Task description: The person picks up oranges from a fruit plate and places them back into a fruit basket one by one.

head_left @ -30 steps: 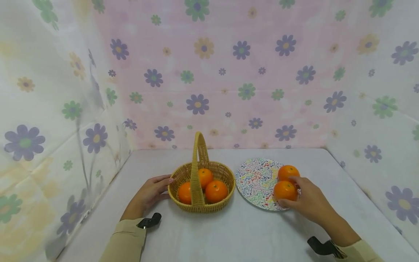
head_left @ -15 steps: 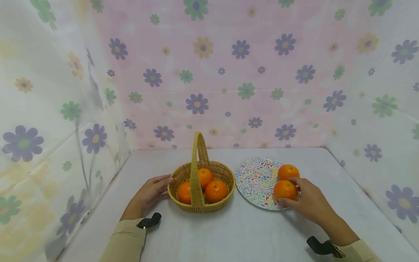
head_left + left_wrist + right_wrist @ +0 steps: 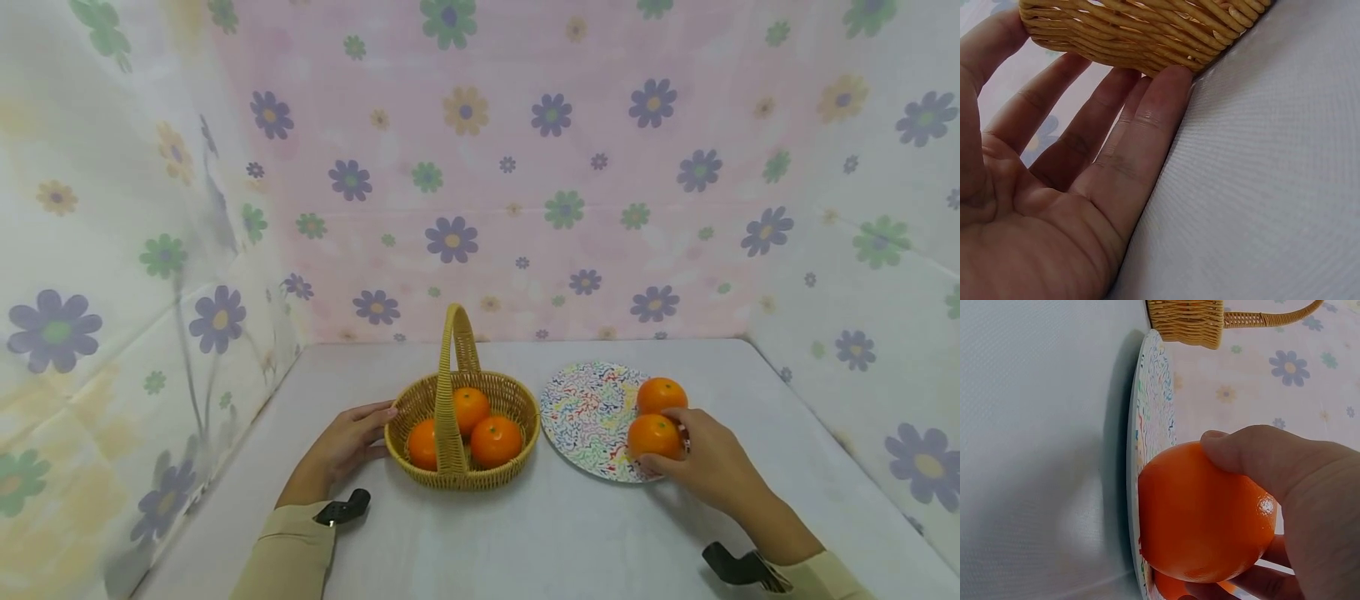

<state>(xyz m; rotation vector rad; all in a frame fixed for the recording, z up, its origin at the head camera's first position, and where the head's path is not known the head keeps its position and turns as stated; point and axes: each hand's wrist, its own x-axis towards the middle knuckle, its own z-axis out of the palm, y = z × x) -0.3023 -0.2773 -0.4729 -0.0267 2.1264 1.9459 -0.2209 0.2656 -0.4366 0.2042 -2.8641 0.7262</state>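
A yellow wicker basket (image 3: 495, 477) with a tall handle holds three oranges, one of them a front-right orange (image 3: 496, 441). My left hand (image 3: 347, 442) rests its straight fingertips against the basket's left side; in the left wrist view the fingers (image 3: 1129, 144) touch the weave low near the cloth. On the right lies a round plate (image 3: 585, 417) with a multicoloured squiggle pattern. My right hand (image 3: 705, 458) grips the nearer orange (image 3: 1204, 512) on it, thumb on one side and fingers curled round the other. A second orange (image 3: 662, 395) sits just behind, partly hidden in the right wrist view.
White cloth covers the table (image 3: 480, 550). A pink flowered curtain (image 3: 510, 192) hangs behind it, and pale flowered sheets stand at both sides. The plate's left edge lies close beside the basket. Black camera mounts (image 3: 345, 507) are strapped at both wrists.
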